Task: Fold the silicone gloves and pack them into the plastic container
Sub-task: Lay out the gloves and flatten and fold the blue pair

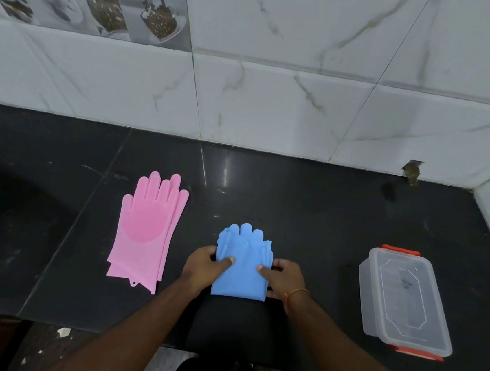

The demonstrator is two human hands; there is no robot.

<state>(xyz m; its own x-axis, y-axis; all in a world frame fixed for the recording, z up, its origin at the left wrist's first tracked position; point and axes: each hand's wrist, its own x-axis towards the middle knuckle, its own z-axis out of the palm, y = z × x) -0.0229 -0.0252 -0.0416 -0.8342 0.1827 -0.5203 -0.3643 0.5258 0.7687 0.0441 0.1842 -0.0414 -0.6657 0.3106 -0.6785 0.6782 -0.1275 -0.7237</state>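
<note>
Folding blue pair, mid-tabletop (310, 210).
Left hand (203, 267) and right hand (284, 278) pinch blue gloves (243, 263) sides, steadying fold; pink gloves (147, 229) left, lidded plastic container (404, 298) right.

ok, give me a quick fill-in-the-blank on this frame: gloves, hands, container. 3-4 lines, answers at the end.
1. Both hands, the left hand and the right hand, grip the ____ gloves.
2. The pink gloves lie flat on the counter, to the ____ of the blue ones.
3. The plastic container has its lid ____.
4. The container's clips are ____ in colour.

Answers: blue; left; on; orange-red
</note>
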